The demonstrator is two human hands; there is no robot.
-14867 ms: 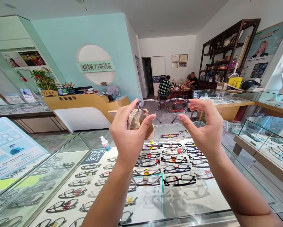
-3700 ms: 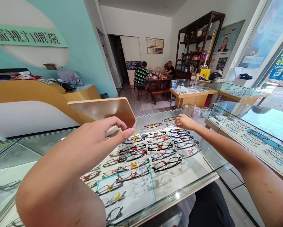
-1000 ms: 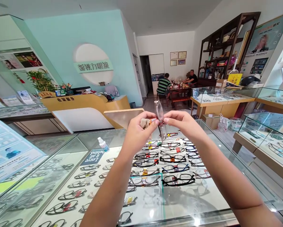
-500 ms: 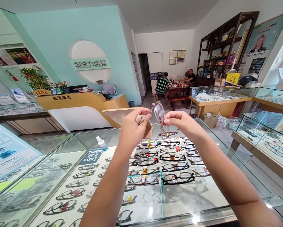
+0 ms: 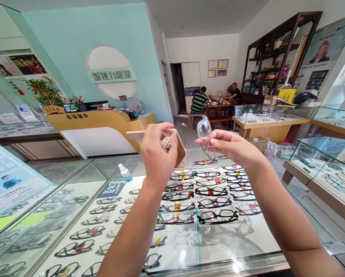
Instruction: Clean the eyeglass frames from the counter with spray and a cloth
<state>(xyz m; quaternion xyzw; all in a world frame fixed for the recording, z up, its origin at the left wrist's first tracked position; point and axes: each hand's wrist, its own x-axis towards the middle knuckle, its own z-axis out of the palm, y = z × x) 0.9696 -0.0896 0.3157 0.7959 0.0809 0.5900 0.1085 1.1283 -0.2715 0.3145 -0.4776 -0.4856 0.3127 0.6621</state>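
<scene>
My right hand (image 5: 237, 148) grips a pair of eyeglasses (image 5: 204, 128) by the frame. The glasses are tilted, one lens above the other, with their thin temples pointing left. My left hand (image 5: 158, 156) is closed around a crumpled beige cloth (image 5: 166, 142), part of which is hidden by the fingers. A gap separates the left fingers from the temples. Both hands are raised over a glass display case (image 5: 218, 246) with rows of eyeglass frames (image 5: 211, 191) inside. A small white spray bottle (image 5: 125, 173) stands on the glass to the left.
Behind my left hand is a wooden-edged board (image 5: 181, 154). A printed sign (image 5: 14, 179) leans at the far left. Other glass showcases (image 5: 328, 165) line the right side. A reception counter (image 5: 97, 129) stands ahead, and two people (image 5: 199, 100) sit at a table farther back.
My left hand has come away from the glasses, moving slightly left with the cloth. My right hand has shifted right and turned the glasses, so their temples now show.
</scene>
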